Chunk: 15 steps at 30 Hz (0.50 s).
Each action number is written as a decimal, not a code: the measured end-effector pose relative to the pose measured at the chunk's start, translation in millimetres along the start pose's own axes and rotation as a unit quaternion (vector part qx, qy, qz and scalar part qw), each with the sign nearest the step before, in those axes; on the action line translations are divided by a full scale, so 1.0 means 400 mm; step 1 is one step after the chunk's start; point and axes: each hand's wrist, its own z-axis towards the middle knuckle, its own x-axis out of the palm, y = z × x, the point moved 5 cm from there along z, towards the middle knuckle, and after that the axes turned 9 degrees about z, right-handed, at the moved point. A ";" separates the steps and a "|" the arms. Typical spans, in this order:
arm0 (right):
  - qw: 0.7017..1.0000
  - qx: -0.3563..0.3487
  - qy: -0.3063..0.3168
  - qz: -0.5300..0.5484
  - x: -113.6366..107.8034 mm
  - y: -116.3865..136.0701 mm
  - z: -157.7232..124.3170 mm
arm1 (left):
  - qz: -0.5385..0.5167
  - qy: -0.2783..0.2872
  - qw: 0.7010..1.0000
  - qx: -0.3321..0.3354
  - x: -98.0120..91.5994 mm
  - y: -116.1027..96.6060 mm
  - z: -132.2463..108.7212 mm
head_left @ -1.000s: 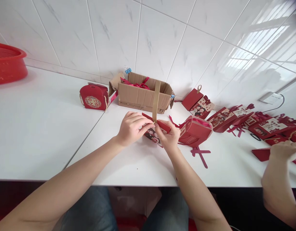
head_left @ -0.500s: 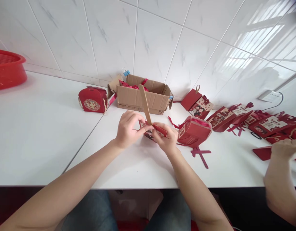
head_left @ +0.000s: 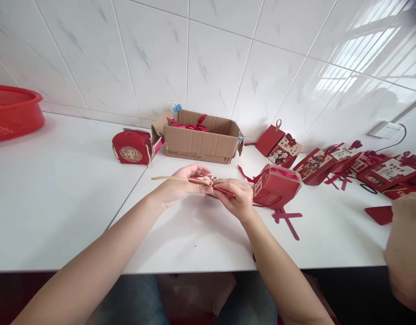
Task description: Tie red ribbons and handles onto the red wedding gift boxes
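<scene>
Between my two hands is a small red printed gift box (head_left: 208,178), raised just over the table, its lower part mostly hidden by my fingers. A flat tan strap (head_left: 167,178) runs from it leftward across my left wrist. My left hand (head_left: 182,185) grips the box's left end, thumb along the near edge and fingers behind. At the other end, my right hand (head_left: 235,195) pinches a narrow red edge of the box. Just right of that hand stands a red gift box (head_left: 275,187) with a dark red ribbon bow (head_left: 286,217) beside it.
Behind my hands a cardboard box (head_left: 197,143) holds red ribbon. Left of it sits a red box with rope handles (head_left: 131,146). A red plastic basket (head_left: 16,113) is far left. Several red gift boxes (head_left: 312,166) line the right, near another person's arm (head_left: 406,243).
The tan strap has swung from upright to nearly flat, pointing left. My left hand has turned and now supports the gift box from its left end. The view has shifted slightly.
</scene>
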 end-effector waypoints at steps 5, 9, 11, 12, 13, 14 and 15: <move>0.999 -0.028 -0.012 -0.011 0.000 0.007 0.000 | -0.028 -0.004 1.000 0.010 -0.021 -0.013 -0.002; 0.998 -0.055 -0.016 -0.013 0.000 0.014 0.002 | -0.164 -0.085 0.980 0.071 -0.069 -0.025 0.007; 0.998 -0.069 -0.008 -0.012 0.003 0.022 0.004 | -0.207 -0.119 0.967 0.085 -0.084 -0.029 0.008; 0.997 -0.073 -0.003 -0.011 0.006 0.027 0.005 | -0.206 -0.132 0.966 0.089 -0.087 -0.033 0.006; 0.997 -0.075 0.002 -0.011 0.010 0.031 0.006 | -0.194 -0.142 0.966 0.092 -0.088 -0.038 0.004; 0.997 -0.075 0.007 -0.010 0.013 0.033 0.005 | -0.175 -0.148 0.969 0.097 -0.087 -0.045 0.001; 0.997 -0.071 0.011 -0.010 0.016 0.034 0.005 | -0.155 -0.154 0.970 0.105 -0.085 -0.052 -0.003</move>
